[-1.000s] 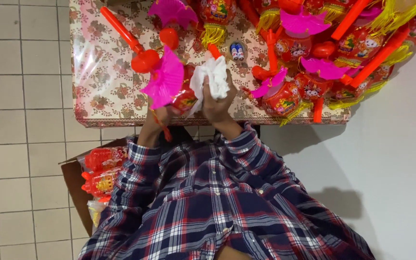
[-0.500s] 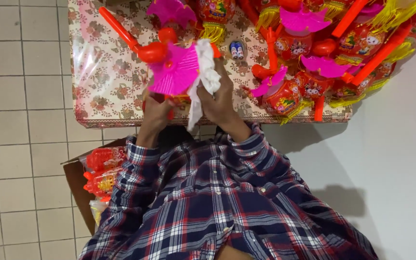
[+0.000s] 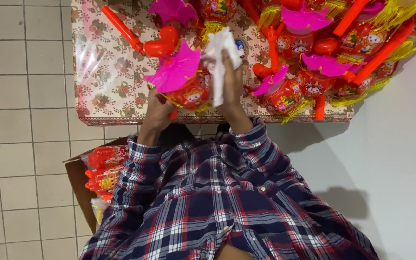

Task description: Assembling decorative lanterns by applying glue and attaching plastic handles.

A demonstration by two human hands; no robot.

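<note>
I see a red toy lantern (image 3: pixel 191 94) with a magenta fan top, raised just above the near edge of the floral-covered table (image 3: pixel 107 72). My left hand (image 3: pixel 157 108) curls shut around its underside. My right hand (image 3: pixel 232 82) presses a white cloth (image 3: pixel 217 58) against its side, fingers flat, closed on the cloth. More red lanterns (image 3: pixel 314 62) crowd the table to the right; a cardboard box (image 3: pixel 80 183) sits on the tiled floor.

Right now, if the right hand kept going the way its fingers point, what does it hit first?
The right hand points up the frame, across the table, with a white cloth in its fingers. Just past the fingertips lies a small blue-and-white item, then probably the yellow tassel of a lantern; depth is unclear.
</note>
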